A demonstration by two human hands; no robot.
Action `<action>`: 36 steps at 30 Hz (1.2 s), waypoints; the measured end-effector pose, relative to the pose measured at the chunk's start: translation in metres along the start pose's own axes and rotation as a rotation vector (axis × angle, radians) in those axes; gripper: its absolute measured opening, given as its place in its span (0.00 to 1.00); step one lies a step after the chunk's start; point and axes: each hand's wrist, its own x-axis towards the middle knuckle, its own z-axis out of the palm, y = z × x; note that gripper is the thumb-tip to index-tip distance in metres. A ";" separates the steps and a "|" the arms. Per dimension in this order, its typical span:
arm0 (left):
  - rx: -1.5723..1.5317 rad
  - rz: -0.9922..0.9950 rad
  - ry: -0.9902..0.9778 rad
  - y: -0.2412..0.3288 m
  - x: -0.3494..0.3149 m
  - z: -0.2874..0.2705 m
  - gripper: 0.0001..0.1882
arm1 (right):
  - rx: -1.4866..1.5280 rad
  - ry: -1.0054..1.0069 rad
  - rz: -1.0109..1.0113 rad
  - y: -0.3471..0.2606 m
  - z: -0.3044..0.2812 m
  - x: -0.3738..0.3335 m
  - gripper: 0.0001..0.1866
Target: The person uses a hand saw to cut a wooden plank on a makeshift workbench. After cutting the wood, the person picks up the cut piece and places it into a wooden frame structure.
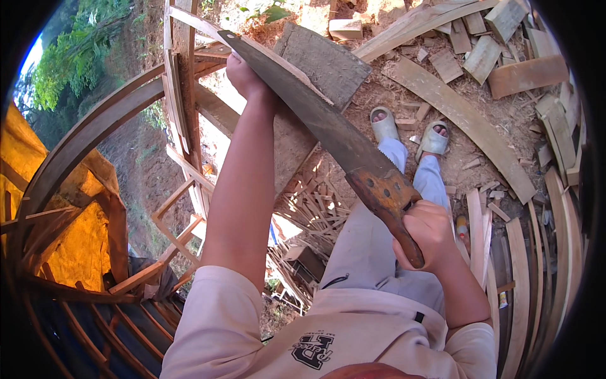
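Observation:
My right hand point(428, 230) is closed round the worn brown wooden handle of a handsaw point(328, 129). Its long dark blade slants up to the far left, the teeth along its right side. Close to the blade's tip is my left hand point(245, 77), arm stretched out, fingers curled and partly hidden behind the blade. It appears to grip a thin pale wooden strip point(196, 22), which runs behind the blade and shows again along the toothed edge. Beneath lies a wide grey board point(325, 60). Whether the teeth touch the strip I cannot tell.
An upright timber frame point(184, 82) stands at the left, with a curved beam point(95, 120) and an orange tarp point(76, 234) beyond. Offcuts point(483, 60), a curved plank point(467, 114) and sawdust cover the ground around my sandals point(434, 140). Long boards point(519, 284) lie at the right.

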 end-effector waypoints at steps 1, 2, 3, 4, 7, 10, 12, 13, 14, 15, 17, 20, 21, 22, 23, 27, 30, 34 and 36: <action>0.028 0.014 0.009 -0.002 0.002 -0.001 0.17 | 0.001 -0.003 -0.010 -0.002 -0.002 0.000 0.14; 0.056 0.028 0.019 -0.005 0.003 -0.002 0.17 | 0.009 -0.014 -0.006 -0.005 -0.003 0.002 0.14; 0.084 0.041 0.031 -0.008 0.004 -0.003 0.17 | 0.017 -0.026 -0.002 -0.009 -0.003 0.005 0.15; 0.048 0.040 0.008 -0.007 0.003 -0.002 0.17 | 0.024 -0.032 0.002 -0.010 -0.001 0.008 0.15; 0.002 0.027 -0.035 -0.009 0.004 -0.007 0.17 | -0.005 -0.033 -0.012 -0.009 0.009 0.030 0.15; -0.065 -0.093 -0.028 -0.006 0.002 -0.003 0.17 | 0.014 0.002 -0.012 -0.004 0.027 0.071 0.13; -0.243 -0.251 0.011 0.027 -0.014 0.005 0.17 | 0.013 0.025 -0.052 0.012 0.040 0.099 0.13; -0.314 -0.311 0.034 0.037 -0.019 0.005 0.17 | 0.044 0.036 -0.043 0.013 0.040 0.100 0.11; -0.337 -0.333 0.043 0.043 -0.020 0.005 0.17 | 0.074 0.049 -0.031 0.013 0.040 0.101 0.10; -0.326 -0.330 0.039 0.042 -0.020 0.005 0.17 | 0.103 0.064 -0.020 0.014 0.041 0.102 0.09; -0.271 -0.293 0.034 0.031 -0.015 0.002 0.18 | 0.054 0.056 -0.016 0.010 0.037 0.089 0.11; -0.068 -0.089 0.011 0.001 0.000 -0.002 0.18 | 0.040 0.023 0.002 0.009 0.025 0.046 0.13; 0.016 -0.005 0.001 -0.005 0.004 -0.003 0.19 | 0.046 0.010 0.015 0.008 0.021 0.028 0.13; 0.036 0.016 0.014 -0.009 0.007 -0.003 0.19 | 0.035 0.001 0.012 0.006 0.014 0.015 0.13; 0.058 0.033 0.023 -0.011 0.009 -0.003 0.20 | 0.024 -0.006 0.015 0.000 0.006 0.003 0.13; 0.115 0.027 0.039 -0.010 0.005 -0.001 0.20 | 0.007 -0.029 0.021 -0.006 -0.005 0.003 0.14; 0.116 0.046 0.006 -0.017 0.009 -0.004 0.19 | 0.040 -0.002 0.010 -0.012 0.005 0.022 0.14; 0.012 -0.050 0.005 -0.003 -0.001 -0.001 0.17 | 0.009 -0.033 -0.014 0.004 0.020 0.082 0.13; -0.092 -0.169 0.022 0.022 -0.008 0.005 0.16 | 0.048 0.008 -0.005 0.007 0.036 0.108 0.13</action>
